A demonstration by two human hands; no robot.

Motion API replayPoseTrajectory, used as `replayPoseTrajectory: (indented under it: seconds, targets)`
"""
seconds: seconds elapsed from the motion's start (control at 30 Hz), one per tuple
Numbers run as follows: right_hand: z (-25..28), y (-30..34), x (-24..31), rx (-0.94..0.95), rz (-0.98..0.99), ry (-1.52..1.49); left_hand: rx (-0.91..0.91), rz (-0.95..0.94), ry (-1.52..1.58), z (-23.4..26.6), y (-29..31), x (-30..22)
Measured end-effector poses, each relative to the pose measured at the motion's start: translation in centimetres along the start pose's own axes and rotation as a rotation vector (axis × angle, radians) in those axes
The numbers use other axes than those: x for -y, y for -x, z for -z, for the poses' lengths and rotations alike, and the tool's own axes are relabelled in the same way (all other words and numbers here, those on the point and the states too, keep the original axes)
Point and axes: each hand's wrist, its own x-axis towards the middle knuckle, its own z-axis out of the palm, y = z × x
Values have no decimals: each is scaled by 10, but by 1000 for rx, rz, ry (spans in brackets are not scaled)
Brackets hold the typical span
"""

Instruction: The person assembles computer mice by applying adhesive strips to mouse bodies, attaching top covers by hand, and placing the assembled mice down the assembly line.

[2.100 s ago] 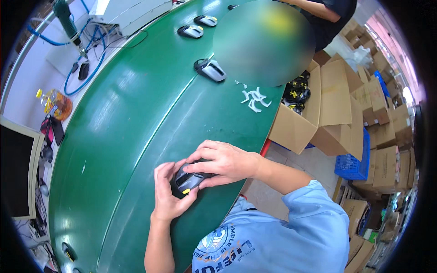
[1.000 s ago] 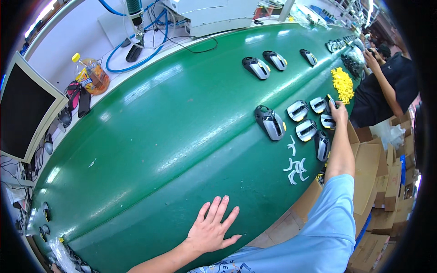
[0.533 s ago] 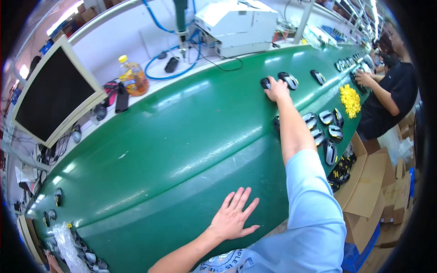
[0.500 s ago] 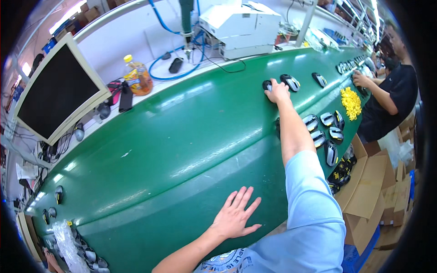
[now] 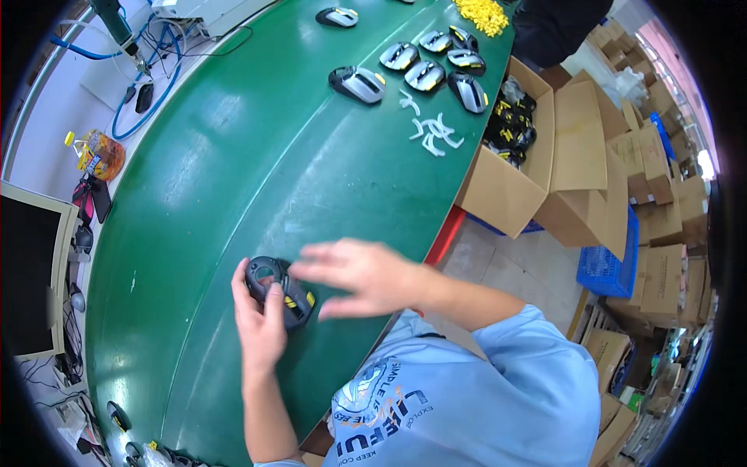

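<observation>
My left hand [image 5: 259, 331] is wrapped round a dark computer mouse [image 5: 296, 305] just above the green bench, thumb on top and fingers along its far side. The mouse's face toward me has a round recess and yellow parts at one edge. Close beside it on the right, my right hand [image 5: 350, 274] has its fingers stretched and thumb apart. It is blurred by motion and nothing shows in it. Farther off, a silver and black mouse [image 5: 358, 84] lies near a group of several similar mice [image 5: 426, 75]. Curved white strips [image 5: 436, 136] are scattered near them.
The green bench [image 5: 194, 179] curves past a monitor [image 5: 27, 272] and a drink bottle [image 5: 103, 156] at left. Yellow small parts [image 5: 482, 15] lie heaped at the far end. An open carton [image 5: 506, 183] of black and yellow pieces and a blue crate [image 5: 611, 261] stand at right.
My right hand has come back from the far mice to beside my left hand. My left hand, earlier spread over the bench, now grips a mouse. The view has turned right.
</observation>
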Motion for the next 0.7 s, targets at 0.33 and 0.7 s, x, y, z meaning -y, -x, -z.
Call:
replayPoseTrajectory:
  seconds: [0.33, 0.7]
  targets:
    - [167, 94, -161, -216, -439, 775, -60, -487, -6, 31, 65, -100]
    - [148, 74, -143, -424, -475, 344, -130, -656, 375, 25, 78, -120]
